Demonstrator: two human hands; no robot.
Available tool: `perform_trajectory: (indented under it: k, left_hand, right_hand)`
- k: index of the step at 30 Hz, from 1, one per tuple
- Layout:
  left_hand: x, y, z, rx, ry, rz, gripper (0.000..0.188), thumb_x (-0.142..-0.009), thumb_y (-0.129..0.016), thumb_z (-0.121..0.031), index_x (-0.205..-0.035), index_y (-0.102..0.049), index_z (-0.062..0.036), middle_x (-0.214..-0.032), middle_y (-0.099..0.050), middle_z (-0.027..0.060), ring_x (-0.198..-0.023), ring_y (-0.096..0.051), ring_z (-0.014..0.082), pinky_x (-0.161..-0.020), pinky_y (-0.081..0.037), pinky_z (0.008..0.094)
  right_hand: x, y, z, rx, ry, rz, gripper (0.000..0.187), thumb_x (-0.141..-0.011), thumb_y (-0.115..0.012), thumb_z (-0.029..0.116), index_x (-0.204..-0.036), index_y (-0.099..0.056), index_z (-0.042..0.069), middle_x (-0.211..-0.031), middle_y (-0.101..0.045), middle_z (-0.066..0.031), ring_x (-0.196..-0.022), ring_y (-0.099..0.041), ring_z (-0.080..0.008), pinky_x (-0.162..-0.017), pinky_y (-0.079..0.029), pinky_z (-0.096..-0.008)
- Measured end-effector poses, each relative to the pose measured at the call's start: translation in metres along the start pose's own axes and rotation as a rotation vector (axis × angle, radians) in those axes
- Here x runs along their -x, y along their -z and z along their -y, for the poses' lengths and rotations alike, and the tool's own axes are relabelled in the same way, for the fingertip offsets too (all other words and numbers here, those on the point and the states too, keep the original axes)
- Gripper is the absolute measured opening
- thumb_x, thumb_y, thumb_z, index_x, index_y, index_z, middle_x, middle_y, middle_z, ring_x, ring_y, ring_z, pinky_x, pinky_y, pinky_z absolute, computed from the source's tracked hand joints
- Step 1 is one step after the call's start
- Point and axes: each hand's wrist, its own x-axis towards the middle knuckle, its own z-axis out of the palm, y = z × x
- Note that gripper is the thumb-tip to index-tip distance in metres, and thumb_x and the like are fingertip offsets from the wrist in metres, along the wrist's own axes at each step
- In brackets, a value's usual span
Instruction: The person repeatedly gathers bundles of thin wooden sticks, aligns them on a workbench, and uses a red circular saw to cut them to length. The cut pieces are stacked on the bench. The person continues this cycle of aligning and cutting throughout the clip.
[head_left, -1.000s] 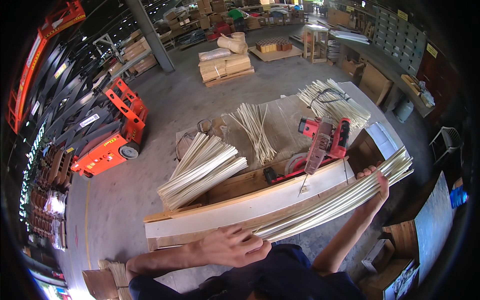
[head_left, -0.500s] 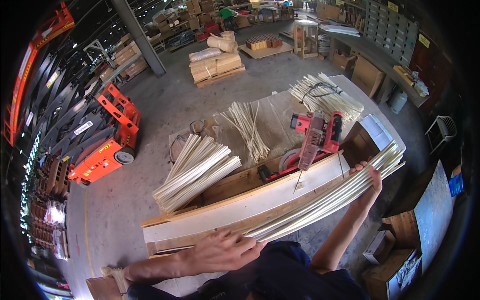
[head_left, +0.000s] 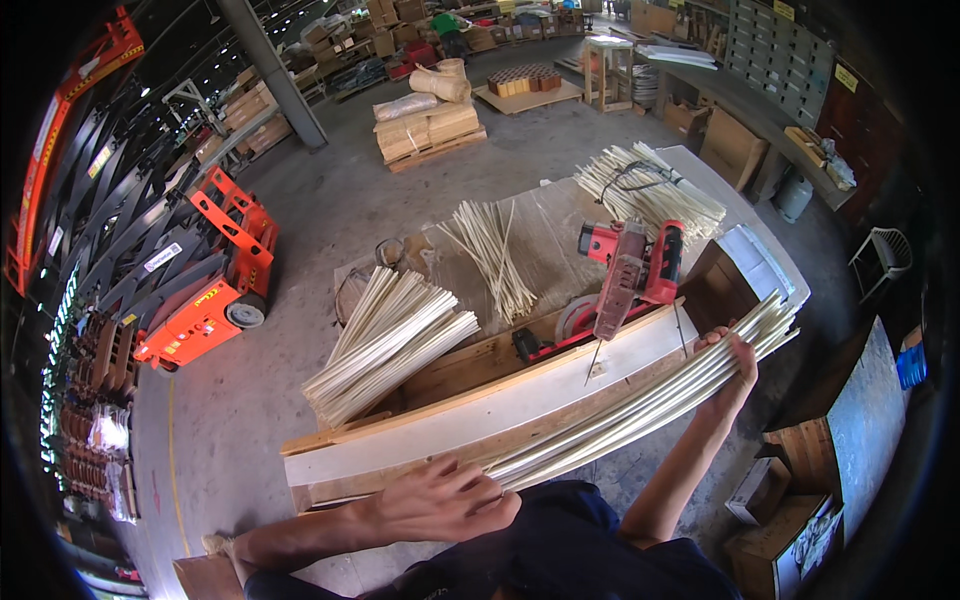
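A long bundle of pale thin sticks (head_left: 640, 410) lies along the near edge of a wooden workbench (head_left: 480, 415). My left hand (head_left: 440, 500) rests flat over the bundle's left end, fingers spread. My right hand (head_left: 735, 365) grips the bundle near its right end, where the stick tips fan out past the bench. A red mitre saw (head_left: 625, 275) stands on the bench just beyond the bundle.
More stick bundles lie behind the bench: one at the left (head_left: 390, 340), one in the middle (head_left: 490, 250), one at the far right (head_left: 650, 185). An orange lift machine (head_left: 215, 285) stands on the concrete floor to the left. Cardboard boxes (head_left: 775, 500) sit at the lower right.
The view has shifted slightly. Both hands stay on the stick bundle, my left hand a little further right along it.
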Motion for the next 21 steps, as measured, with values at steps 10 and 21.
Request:
perform_trajectory:
  k: [10,21]
  left_hand:
    - [-0.053,-0.026,-0.004,0.559,-0.142,0.066,0.022,-0.102,-0.084,-0.028,-0.098,-0.07,-0.0114,-0.086,-0.069,0.0032,-0.094,-0.07,0.0229,-0.1,-0.059,0.0397]
    - [-0.048,-0.041,0.064,0.586,0.331,-0.15,0.038,-0.093,-0.101,-0.034,-0.08,-0.07,-0.0144,-0.07,-0.062,-0.004,-0.067,-0.054,0.0169,-0.07,-0.046,0.0363]
  right_hand:
    - [0.004,-0.011,-0.014,-0.166,-0.061,0.349,0.067,-0.101,-0.074,0.023,-0.162,-0.054,0.002,-0.112,-0.062,-0.0099,-0.098,-0.063,-0.021,-0.088,-0.056,-0.0414]
    - [-0.003,0.013,0.013,-0.375,0.096,0.444,0.09,-0.101,-0.073,0.021,-0.179,-0.035,0.0,-0.121,-0.059,-0.0077,-0.104,-0.061,-0.0169,-0.101,-0.054,-0.0377]
